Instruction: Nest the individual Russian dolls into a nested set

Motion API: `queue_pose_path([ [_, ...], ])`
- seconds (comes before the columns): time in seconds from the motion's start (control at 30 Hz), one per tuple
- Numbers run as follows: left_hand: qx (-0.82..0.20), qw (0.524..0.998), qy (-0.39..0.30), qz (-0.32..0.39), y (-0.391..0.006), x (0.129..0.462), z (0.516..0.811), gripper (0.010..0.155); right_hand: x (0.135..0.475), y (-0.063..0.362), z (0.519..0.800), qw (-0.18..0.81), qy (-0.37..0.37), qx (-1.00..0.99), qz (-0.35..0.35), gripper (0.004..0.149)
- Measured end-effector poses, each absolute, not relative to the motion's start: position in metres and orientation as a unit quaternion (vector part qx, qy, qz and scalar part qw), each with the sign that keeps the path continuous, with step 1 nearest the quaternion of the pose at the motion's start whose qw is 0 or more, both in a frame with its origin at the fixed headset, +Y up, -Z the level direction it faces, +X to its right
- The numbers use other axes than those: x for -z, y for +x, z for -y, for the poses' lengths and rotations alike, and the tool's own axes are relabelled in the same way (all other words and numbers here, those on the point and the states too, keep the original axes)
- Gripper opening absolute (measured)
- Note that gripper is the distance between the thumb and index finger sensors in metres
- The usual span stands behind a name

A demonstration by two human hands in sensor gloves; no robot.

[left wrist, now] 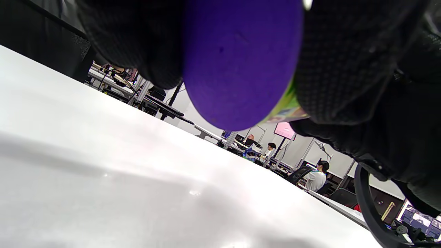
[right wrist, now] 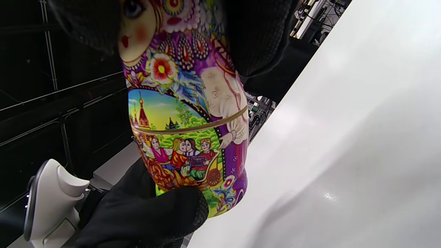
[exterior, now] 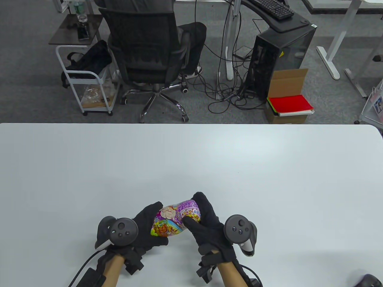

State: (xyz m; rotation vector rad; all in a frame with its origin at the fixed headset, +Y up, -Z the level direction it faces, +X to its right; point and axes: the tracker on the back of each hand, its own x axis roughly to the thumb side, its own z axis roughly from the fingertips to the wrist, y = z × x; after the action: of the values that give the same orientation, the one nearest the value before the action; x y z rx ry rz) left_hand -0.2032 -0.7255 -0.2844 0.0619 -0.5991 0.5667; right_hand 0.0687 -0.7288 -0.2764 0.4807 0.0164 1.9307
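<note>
One large painted Russian doll [exterior: 175, 217], purple with a face and a fairytale scene, is held on its side just above the white table [exterior: 191, 167] near the front edge. My left hand [exterior: 148, 228] grips its base end; the purple flat bottom [left wrist: 241, 58] fills the left wrist view. My right hand [exterior: 203, 219] grips the head end, fingers wrapped over the top. In the right wrist view the doll [right wrist: 187, 113] looks closed, its two halves meeting at the gold seam, with the left hand's fingers [right wrist: 148, 213] at its base. No other doll is in view.
A dark object [exterior: 369, 281] sits at the table's front right corner. Beyond the far edge stand an office chair [exterior: 146, 56], a white cart [exterior: 89, 80], a computer tower [exterior: 278, 56] and a cardboard box [exterior: 288, 95].
</note>
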Motion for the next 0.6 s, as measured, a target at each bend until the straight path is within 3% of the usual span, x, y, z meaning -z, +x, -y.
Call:
queue_pose_path([
  [0.6, -0.300, 0.910, 0.030, 0.286, -0.2023, 0.2843, 0.7229, 0.106, 0.2799, 0.0678, 0.7331, 0.546, 0.214, -0.810, -0.024, 0.086],
])
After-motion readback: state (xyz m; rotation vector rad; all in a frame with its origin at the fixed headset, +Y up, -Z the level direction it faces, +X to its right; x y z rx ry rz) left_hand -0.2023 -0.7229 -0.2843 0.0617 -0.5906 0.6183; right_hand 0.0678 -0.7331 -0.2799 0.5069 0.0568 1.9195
